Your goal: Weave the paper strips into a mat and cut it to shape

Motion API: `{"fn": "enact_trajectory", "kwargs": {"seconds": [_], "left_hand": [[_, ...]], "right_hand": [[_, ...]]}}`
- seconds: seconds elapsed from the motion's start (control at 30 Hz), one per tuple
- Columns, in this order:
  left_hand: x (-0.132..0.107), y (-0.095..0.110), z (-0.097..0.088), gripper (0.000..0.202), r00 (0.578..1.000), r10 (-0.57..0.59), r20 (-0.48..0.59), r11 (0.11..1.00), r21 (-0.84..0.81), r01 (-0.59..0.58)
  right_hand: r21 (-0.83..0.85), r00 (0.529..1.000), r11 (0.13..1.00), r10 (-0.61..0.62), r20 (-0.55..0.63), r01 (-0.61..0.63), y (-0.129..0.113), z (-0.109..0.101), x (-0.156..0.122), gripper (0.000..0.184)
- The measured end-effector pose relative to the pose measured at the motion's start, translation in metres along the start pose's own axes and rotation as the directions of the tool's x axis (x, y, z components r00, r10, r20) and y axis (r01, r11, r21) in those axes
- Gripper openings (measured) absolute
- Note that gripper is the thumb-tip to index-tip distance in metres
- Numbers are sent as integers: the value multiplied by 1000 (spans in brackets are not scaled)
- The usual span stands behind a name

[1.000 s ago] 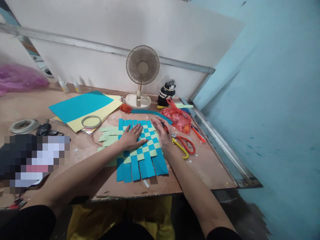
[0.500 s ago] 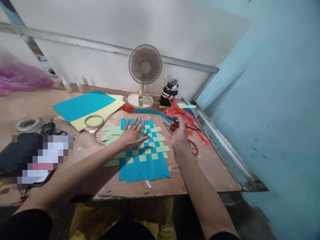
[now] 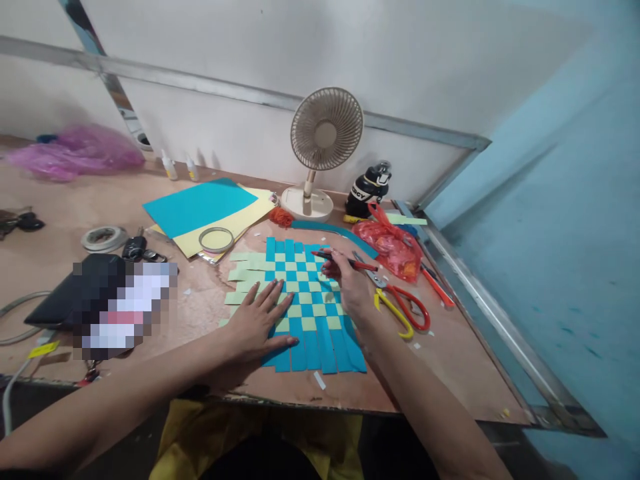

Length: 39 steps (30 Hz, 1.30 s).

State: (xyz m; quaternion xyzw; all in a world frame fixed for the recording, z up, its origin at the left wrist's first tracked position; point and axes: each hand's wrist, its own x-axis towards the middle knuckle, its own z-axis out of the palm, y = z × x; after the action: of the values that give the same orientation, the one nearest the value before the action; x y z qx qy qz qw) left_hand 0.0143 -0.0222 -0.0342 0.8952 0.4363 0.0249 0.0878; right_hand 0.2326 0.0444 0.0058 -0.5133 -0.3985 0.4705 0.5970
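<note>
A woven mat of blue and pale green paper strips (image 3: 300,293) lies flat on the wooden table (image 3: 450,360). My left hand (image 3: 257,320) rests on the mat's lower left part, palm down, fingers spread. My right hand (image 3: 347,283) hovers over the mat's right side, its fingers closed round a thin red pen-like tool (image 3: 345,260) that points across the mat. Scissors with red and yellow handles (image 3: 400,307) lie just right of that hand.
A small desk fan (image 3: 323,150) and a black bottle (image 3: 367,190) stand by the back wall. A red plastic bag (image 3: 390,243), blue and yellow paper sheets (image 3: 210,210), tape rolls (image 3: 216,239), glue bottles (image 3: 169,165) and a pixelated dark object (image 3: 110,300) lie around.
My right hand left the mat, picked up the red pen-like tool near the bag and brought it back over the mat. My left hand slid towards the mat's lower left. The view shifted.
</note>
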Motion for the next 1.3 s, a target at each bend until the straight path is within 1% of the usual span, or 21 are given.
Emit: {"fn": "enact_trajectory", "kwargs": {"seconds": [0.17, 0.33, 0.4, 0.5, 0.63, 0.7, 0.8, 0.93, 1.07, 1.2, 1.3], "left_hand": [[0, 0, -2, 90, 1000, 18, 0, 1000, -6, -18], [-2, 0, -1, 89, 999, 36, -8, 999, -37, -36], [-2, 0, -1, 90, 999, 50, 6, 997, -51, -49], [-2, -1, 1, 90, 997, 72, 21, 996, -55, -71], [-1, -7, 4, 90, 993, 121, -13, 992, -35, -122], [0, -10, 4, 89, 990, 143, -19, 989, -29, -144], [0, -14, 1, 88, 986, 167, 0, 985, -36, -166], [1, -14, -2, 89, 984, 174, 30, 984, -50, -172], [1, -13, 0, 88, 986, 167, 17, 985, -49, -166], [0, -14, 4, 88, 983, 184, -4, 981, -56, -184], [-1, -14, 5, 89, 983, 184, -20, 981, -52, -185]], "right_hand": [[-72, 1000, 997, 20, 10, -19, 5, 13, -7, 30], [-117, 986, 993, 18, 164, 1, 4, 22, -9, 18], [-136, 981, 991, 24, 191, 2, 4, 25, -7, 15], [-196, 981, 981, 37, 190, 2, 4, 26, -2, 13], [-246, 982, 969, 63, 181, -17, 2, 24, 3, 14], [-248, 980, 969, 71, 187, -23, -1, 23, 5, 17], [-244, 976, 969, 79, 201, -29, -5, 23, 7, 20], [-222, 970, 973, 107, 219, -57, -4, 24, 13, 18], [-226, 971, 973, 100, 219, -49, 2, 25, 18, 15], [-235, 966, 971, 110, 232, -54, 6, 27, 20, 19], [-234, 959, 969, 142, 246, -83, 7, 29, 21, 21]]}}
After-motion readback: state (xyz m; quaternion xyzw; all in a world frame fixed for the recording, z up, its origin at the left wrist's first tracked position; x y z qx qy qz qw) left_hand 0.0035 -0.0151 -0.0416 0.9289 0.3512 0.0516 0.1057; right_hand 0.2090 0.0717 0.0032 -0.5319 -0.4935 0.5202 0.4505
